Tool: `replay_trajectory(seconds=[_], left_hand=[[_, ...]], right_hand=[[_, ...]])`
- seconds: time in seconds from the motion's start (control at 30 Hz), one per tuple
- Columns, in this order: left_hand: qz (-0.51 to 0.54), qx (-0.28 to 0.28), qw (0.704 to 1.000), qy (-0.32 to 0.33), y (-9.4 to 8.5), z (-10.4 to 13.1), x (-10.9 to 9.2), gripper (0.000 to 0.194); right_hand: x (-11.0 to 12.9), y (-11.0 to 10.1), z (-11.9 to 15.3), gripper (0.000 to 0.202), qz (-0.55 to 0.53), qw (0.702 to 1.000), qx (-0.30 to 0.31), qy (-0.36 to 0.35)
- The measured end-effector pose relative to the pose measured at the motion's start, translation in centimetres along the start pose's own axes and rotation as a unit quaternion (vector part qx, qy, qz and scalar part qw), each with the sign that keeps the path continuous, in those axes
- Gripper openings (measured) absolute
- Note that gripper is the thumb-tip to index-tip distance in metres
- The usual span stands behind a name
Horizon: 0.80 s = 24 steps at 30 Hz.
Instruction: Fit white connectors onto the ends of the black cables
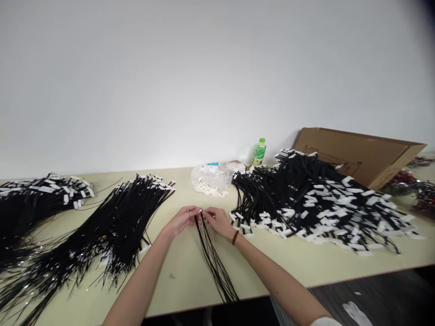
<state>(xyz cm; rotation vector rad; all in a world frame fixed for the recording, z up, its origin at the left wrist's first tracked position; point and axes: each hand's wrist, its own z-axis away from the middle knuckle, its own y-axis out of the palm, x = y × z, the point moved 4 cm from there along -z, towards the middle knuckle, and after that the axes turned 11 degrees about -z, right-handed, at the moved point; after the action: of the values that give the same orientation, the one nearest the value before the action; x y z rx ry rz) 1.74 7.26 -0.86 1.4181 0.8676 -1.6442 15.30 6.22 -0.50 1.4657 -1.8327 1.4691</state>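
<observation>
Mid-table, the left hand (183,220) and right hand (218,221) pinch the top of a slim black cable bundle (214,262), fingertips meeting at its small white tip (200,211), likely for steadiness; strands trail nearward, between the forearms. Behind, print on the plastic bag's label (209,169) and green-capped bottle (258,153) is illegible.

Left hand (183,220) and right hand (220,222) bare, forearms (272,272) likewise; narrow brown wristband (235,237) on the right, white sleeve (325,321) edge showing nearer that elbow.
</observation>
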Motion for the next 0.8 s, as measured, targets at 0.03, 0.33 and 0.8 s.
replay_trajectory(seconds=[0.03, 0.33, 0.8], left_hand=[[-0.001, 0.003, 1.000, -0.001, 0.0, -0.1, 0.1, 0.026], [0.029, 0.022, 0.999, 0.009, -0.8, -0.7, 0.6, 0.028], [-0.155, -0.076, 0.982, 0.082, -0.5, -0.8, -0.2, 0.030]], right_hand=[[-0.2, -0.6, -0.2, 0.026, 0.019, 1.000, -0.013, 0.004], [-4.3, -6.2, -1.8, 0.039, 0.241, 0.968, -0.027, 0.062], [-4.7, -5.4, -2.7, 0.021, 0.361, 0.931, 0.024, 0.046]])
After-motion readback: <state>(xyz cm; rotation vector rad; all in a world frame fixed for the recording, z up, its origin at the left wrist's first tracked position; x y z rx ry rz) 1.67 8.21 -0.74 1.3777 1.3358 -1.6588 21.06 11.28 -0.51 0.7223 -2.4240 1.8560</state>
